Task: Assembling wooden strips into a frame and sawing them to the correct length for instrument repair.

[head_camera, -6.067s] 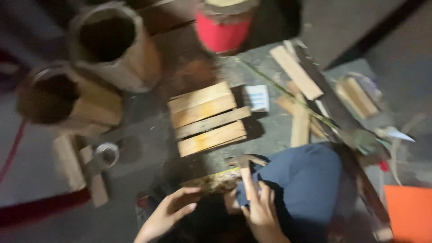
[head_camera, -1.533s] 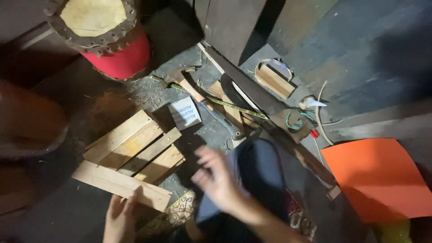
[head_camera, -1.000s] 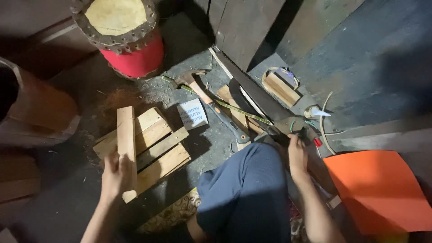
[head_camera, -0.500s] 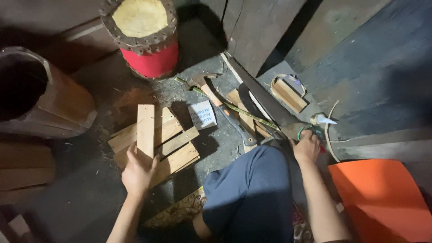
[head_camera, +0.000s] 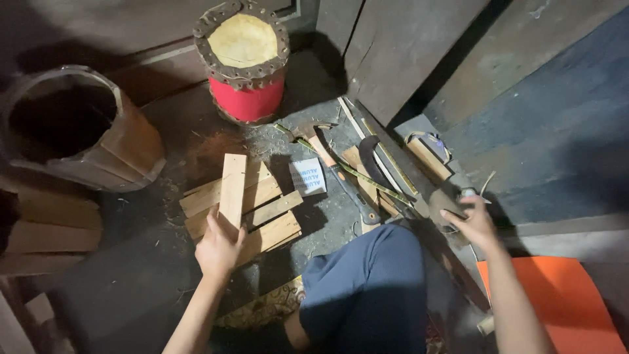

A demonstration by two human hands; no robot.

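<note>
Near me on the left, I see my left hand (head_camera: 218, 247) gripping a wood slat (head_camera: 232, 190), which stands up over the flat slats (head_camera: 252, 216). Far right, my right hand (head_camera: 475, 223) reaches out with loose fingers, just beside the tools (head_camera: 386, 187).

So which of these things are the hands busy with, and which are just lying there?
In use:
- left hand holding a wooden slat over the stack of slats
- right hand reaching among the tools by the wall

Lying about:
- red drum
- wooden barrel
- small white box
- curved blade
- orange sheet
</note>
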